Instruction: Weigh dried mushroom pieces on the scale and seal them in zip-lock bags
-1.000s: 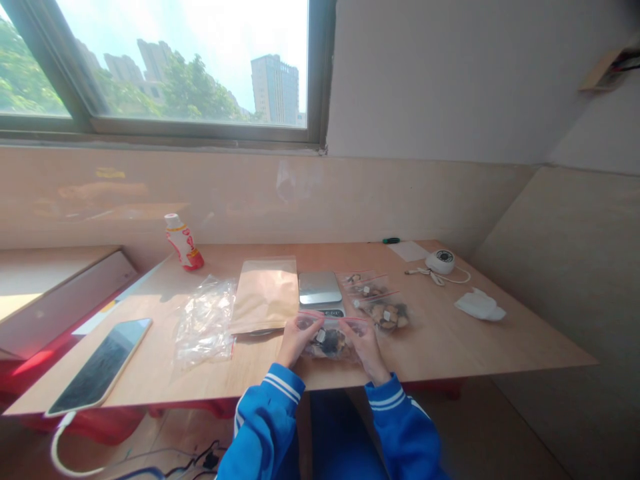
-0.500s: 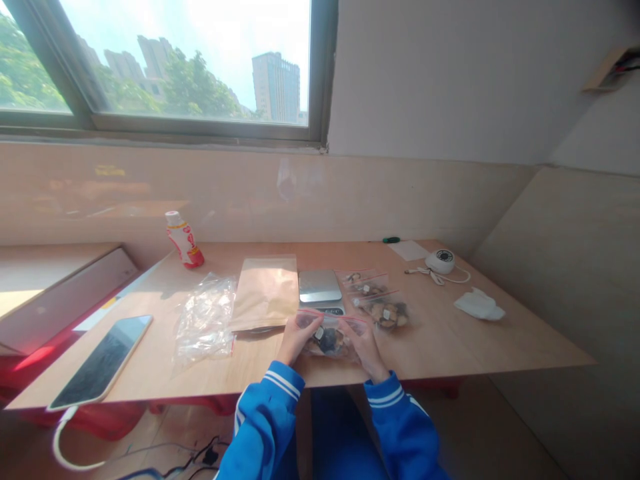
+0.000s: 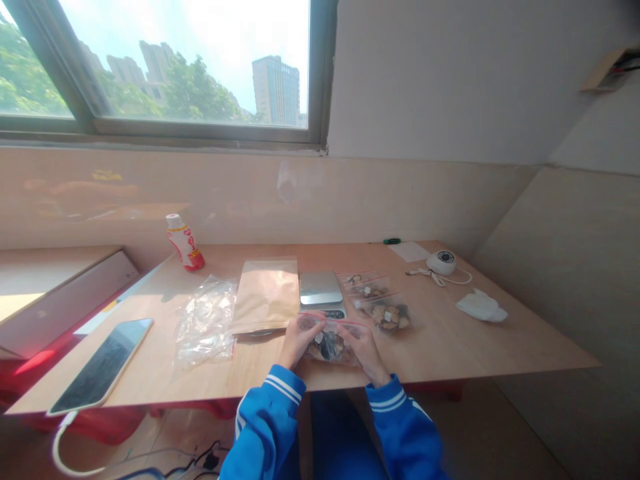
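A clear zip bag [image 3: 327, 345] with dark and brown pieces inside lies at the table's near edge. My left hand [image 3: 297, 339] pinches its left top corner and my right hand [image 3: 366, 348] grips its right side, both in blue sleeves with white stripes. A small silver scale [image 3: 320, 289] stands just behind the bag. To the right of the scale lie two more filled zip bags [image 3: 383, 311]. A brown paper pouch [image 3: 265, 295] lies left of the scale.
Crumpled clear plastic bags [image 3: 206, 320] lie left of the pouch. A phone [image 3: 103, 365] on a cable rests at the table's [image 3: 450, 347] left front. A red and white bottle [image 3: 184, 243] stands at the back left; a white round device [image 3: 441, 261] and tissue [image 3: 481, 307] at the right.
Both hands have stayed on the zip bag; my fingers have shifted slightly inward along its top. Nothing else has moved.
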